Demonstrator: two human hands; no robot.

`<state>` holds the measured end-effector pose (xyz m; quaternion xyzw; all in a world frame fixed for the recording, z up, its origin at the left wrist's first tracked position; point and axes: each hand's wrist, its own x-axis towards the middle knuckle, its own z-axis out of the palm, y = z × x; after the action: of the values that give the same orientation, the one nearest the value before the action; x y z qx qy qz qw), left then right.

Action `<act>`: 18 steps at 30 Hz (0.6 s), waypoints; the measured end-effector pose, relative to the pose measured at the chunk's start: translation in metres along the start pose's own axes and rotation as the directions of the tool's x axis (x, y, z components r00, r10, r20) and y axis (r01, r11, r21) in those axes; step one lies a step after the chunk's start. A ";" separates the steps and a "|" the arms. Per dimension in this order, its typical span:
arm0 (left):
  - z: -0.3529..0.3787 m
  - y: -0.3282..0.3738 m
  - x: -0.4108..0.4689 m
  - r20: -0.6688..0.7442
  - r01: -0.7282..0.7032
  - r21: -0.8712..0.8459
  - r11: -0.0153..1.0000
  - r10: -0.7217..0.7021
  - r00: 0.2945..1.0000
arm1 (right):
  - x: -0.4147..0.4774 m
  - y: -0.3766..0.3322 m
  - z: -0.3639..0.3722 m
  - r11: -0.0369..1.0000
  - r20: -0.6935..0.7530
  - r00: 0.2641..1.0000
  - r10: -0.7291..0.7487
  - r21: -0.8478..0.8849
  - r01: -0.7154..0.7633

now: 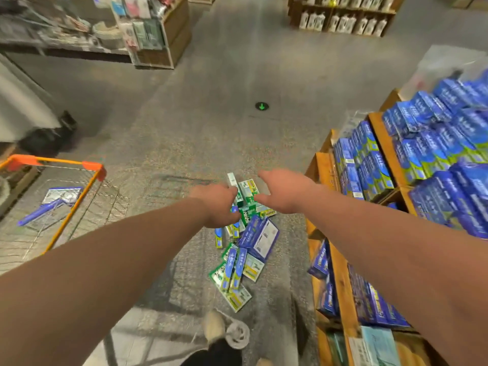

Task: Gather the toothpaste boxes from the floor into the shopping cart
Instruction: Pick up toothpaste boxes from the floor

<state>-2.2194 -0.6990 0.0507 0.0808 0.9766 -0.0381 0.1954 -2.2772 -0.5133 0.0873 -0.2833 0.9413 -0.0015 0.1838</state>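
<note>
Forearms foremost: left hand (216, 204) and right hand (286, 192) spread, empty, over toothpaste boxes (243, 249) heaped centre floor. Shopping cart (66, 191) at nine o'clock. Risk: overfull two-handed scoop spills loose boxes.

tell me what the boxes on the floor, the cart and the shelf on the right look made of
Toothpaste boxes: printed cardboard, probably glossy; flat panels, crisp edges.
Shopping cart: thin metal wire mesh, with orange trim that looks like plastic.
Shelf: wood, seemingly varnished; warm brown boards.

Green and blue toothpaste boxes (241, 249) lie jumbled in a loose pile on the floor; the orange-rimmed wire shopping cart (79, 196), well apart, holds 1 blue box (42, 210)
</note>
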 end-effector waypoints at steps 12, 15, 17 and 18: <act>0.093 -0.019 0.223 0.096 -0.024 -0.153 0.988 0.039 0.995 | 0.190 0.100 0.107 0.997 0.159 0.985 0.072 0.018 -0.076; 0.151 -0.018 0.275 0.155 0.029 -0.207 0.978 0.004 0.988 | 0.239 0.130 0.157 0.999 0.192 0.981 0.033 0.022 -0.038; 0.195 -0.015 0.309 0.193 0.081 -0.244 0.966 -0.034 0.981 | 0.275 0.150 0.198 1.000 0.221 0.975 -0.006 -0.004 0.007; 0.220 -0.012 0.325 0.202 0.110 -0.259 0.960 -0.057 0.978 | 0.292 0.159 0.221 0.999 0.245 0.969 -0.024 -0.027 0.032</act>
<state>-2.4346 -0.6879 -0.2768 0.0080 0.9518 0.0786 0.2963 -2.5107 -0.5136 -0.2367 -0.2974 0.9072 0.0455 0.2941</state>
